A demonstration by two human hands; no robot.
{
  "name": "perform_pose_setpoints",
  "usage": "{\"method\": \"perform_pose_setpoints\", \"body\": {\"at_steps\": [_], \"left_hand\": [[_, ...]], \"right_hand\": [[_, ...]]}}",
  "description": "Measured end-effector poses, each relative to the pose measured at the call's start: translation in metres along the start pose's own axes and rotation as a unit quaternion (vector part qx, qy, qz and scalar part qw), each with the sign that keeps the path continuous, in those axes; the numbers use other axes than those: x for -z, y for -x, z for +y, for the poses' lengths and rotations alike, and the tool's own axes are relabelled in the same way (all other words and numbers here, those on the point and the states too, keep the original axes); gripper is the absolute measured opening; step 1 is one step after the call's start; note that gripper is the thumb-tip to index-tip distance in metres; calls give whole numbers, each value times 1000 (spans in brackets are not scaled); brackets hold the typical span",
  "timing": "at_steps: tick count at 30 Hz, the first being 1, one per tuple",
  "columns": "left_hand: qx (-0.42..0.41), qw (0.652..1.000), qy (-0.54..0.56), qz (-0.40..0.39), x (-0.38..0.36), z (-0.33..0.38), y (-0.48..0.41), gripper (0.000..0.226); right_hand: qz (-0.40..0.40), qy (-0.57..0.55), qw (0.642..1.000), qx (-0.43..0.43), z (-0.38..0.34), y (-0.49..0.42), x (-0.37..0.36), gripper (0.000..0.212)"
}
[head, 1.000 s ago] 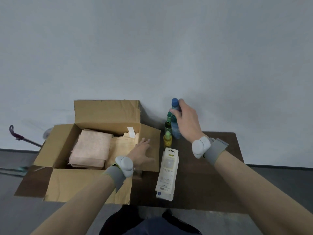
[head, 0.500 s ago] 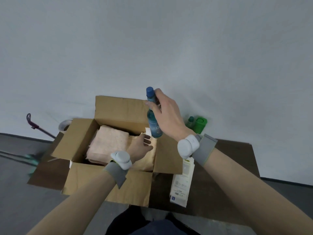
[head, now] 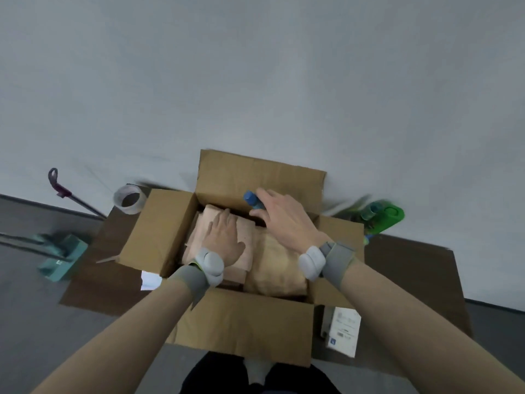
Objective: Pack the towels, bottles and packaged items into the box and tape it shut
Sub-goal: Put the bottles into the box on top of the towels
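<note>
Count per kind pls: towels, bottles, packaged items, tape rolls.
Towels: 2, pink towel and tan towel
Bottles: at least 3, blue-capped bottle plus blurred green bottles
Packaged items: 1, white pack
Tape roll: 1
Total: at least 7

A grey fabric left wristband [head: 191,282] sits behind the left hand [head: 224,241] and a matching right wristband [head: 339,263] behind the right hand [head: 285,220], each carrying a smooth, rounded pale-grey pod [head: 211,264], the left band edged with a thin yellow-green line, both forearms bare of sleeves, and dark trousers [head: 218,376] at the near edge.
</note>
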State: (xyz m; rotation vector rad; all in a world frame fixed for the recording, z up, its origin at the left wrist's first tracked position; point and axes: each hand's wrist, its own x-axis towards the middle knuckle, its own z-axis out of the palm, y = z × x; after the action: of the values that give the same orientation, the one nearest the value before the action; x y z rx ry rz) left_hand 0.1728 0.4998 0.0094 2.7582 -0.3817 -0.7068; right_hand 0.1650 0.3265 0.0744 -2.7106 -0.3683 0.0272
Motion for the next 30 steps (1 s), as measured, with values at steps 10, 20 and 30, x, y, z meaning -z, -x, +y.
{"method": "perform_pose_setpoints", "body": {"at_steps": [10,20,30], "left_hand": [[-69,990,-113,-45,-3,-51,-30,63],[-68,998,-6,6,-6,-61,-38,72],[-58,993,103,15,-9,-68,-40,85]], "right_hand": [[-79,136,987,-14,-4,-32,-64,32],[-114,193,974,-9,-10,-44,-102,31],[-127,228,965,-11,-6,-59,-111,29]]}}
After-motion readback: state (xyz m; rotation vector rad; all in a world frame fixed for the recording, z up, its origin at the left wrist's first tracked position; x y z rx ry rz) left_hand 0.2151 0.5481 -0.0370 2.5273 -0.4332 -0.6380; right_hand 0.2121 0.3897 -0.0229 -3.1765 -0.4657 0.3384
